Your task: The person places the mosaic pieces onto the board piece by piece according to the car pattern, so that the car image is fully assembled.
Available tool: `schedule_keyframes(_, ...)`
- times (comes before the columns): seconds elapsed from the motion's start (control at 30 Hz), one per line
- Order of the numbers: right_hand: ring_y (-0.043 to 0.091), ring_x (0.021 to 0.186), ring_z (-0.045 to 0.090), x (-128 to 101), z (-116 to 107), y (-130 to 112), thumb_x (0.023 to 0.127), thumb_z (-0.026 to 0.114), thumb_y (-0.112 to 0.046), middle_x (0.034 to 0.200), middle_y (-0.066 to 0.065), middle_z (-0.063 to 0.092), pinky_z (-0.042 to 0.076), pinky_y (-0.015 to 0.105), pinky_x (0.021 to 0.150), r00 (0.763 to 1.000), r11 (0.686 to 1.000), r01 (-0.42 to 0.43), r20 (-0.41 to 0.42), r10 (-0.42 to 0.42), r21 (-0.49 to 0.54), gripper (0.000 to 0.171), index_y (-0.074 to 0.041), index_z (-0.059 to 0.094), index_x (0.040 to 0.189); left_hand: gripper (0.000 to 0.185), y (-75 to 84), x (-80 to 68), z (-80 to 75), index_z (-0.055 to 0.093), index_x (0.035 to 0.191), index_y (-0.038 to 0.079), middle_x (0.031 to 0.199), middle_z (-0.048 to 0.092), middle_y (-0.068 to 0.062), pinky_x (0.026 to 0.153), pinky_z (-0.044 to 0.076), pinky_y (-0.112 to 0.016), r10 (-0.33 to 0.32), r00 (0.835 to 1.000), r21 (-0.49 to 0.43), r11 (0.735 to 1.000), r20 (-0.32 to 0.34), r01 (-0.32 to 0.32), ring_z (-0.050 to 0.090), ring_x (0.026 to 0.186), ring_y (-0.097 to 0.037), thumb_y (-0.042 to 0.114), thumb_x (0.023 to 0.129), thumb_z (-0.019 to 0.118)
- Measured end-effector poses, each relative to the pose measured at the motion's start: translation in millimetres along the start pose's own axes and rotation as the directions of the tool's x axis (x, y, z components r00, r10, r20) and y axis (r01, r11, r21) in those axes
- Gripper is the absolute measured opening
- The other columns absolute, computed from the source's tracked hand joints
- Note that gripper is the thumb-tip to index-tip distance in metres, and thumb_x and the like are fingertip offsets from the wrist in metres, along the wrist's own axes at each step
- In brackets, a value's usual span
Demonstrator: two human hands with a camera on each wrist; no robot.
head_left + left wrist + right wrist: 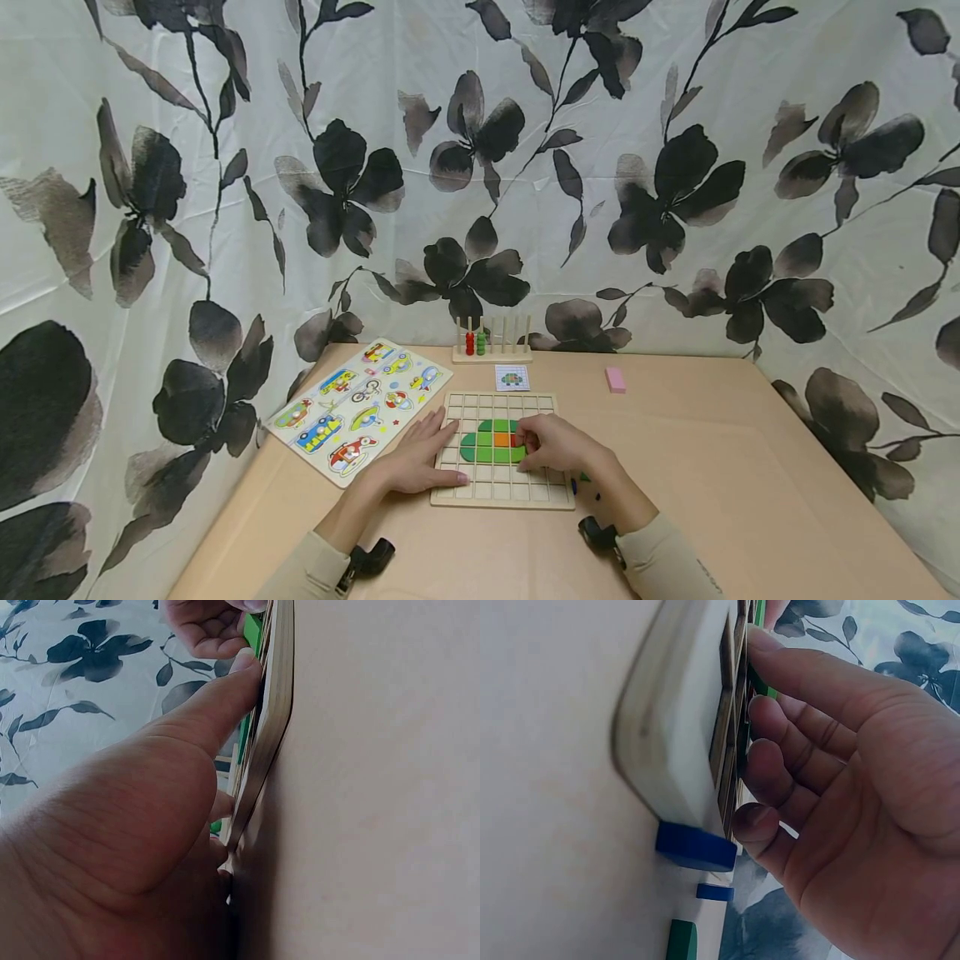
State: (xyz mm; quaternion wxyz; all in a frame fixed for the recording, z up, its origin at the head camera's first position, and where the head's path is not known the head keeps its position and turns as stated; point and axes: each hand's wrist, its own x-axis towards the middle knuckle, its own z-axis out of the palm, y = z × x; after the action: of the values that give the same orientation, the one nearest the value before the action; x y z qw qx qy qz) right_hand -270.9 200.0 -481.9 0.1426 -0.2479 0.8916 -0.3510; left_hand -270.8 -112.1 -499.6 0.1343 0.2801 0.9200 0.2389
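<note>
A square wooden grid board (502, 497) lies on the table, with green and orange tiles set together in its middle cells. My left hand (422, 457) rests along the board's left side with fingers spread, its thumb over the front left part. At the right end of the coloured tiles, my right hand (558, 443) has its fingers curled and pinches a green tile (762, 684), mostly hidden by the thumb and fingers. Close to the board's edge in the right wrist view are blue pieces (696, 847) and a dark green piece (681, 940).
A small picture card (512, 377) lies behind the board, before a peg rack (491, 357) with red and green beads. To the left is a vehicle picture board (360, 412). A pink block (616, 380) sits at the back right. Patterned cloth (480, 208) hangs behind the table.
</note>
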Motion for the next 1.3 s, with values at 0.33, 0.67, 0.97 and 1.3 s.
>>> schedule_keyframes(0.33,0.009,0.066,0.051,0,-1,2,0.083,0.089,-0.015,0.073,-0.004,0.057,0.043,0.022,0.059,1.0,1.0,0.016,-0.018,-0.016,0.016,0.029,-0.009,0.069,0.104,0.104,-1.0,0.1,1.7,0.027,0.166,0.012,0.175,0.003,-0.02,0.132,0.003,-0.056,0.003,1.0,0.001,1.0,-0.001,-0.003,0.001,0.163,-0.037,0.07,0.089,0.067)
schedule_keyframes(0.67,0.013,0.072,0.053,-13,-23,15,0.091,0.082,-0.018,0.077,0.0,0.057,0.043,0.023,0.06,0.995,0.994,0.026,-0.097,-0.016,0.104,0.025,-0.005,0.069,0.107,0.103,1.1,0.1,-0.4,0.027,0.166,0.013,0.175,0.003,-0.019,0.132,0.003,-0.057,0.0,1.0,-0.009,1.0,0.004,0.001,0.001,0.163,-0.037,0.069,0.09,0.068)
schedule_keyframes(0.97,0.017,0.077,0.057,-40,-51,38,0.087,0.083,-0.009,0.082,0.003,0.062,0.048,0.023,0.064,0.998,0.992,-0.055,0.035,0.051,0.115,0.025,0.0,0.07,0.106,0.103,1.1,0.0,0.2,0.027,0.166,0.012,0.175,0.003,-0.02,0.132,0.004,-0.057,-0.006,1.0,-0.014,1.0,0.003,0.006,0.001,0.163,-0.037,0.067,0.09,0.068)
schedule_keyframes(1.3,0.016,0.075,0.055,-58,-64,42,0.079,0.088,-0.001,0.081,0.006,0.064,0.045,0.024,0.065,0.976,0.992,-0.11,0.194,0.096,0.059,0.021,-0.001,0.073,0.094,0.104,-1.4,1.1,2.2,0.027,0.166,0.012,0.175,0.004,-0.02,0.132,0.005,-0.056,-0.001,1.0,0.008,1.0,-0.003,0.001,0.003,0.163,-0.037,0.07,0.09,0.066)
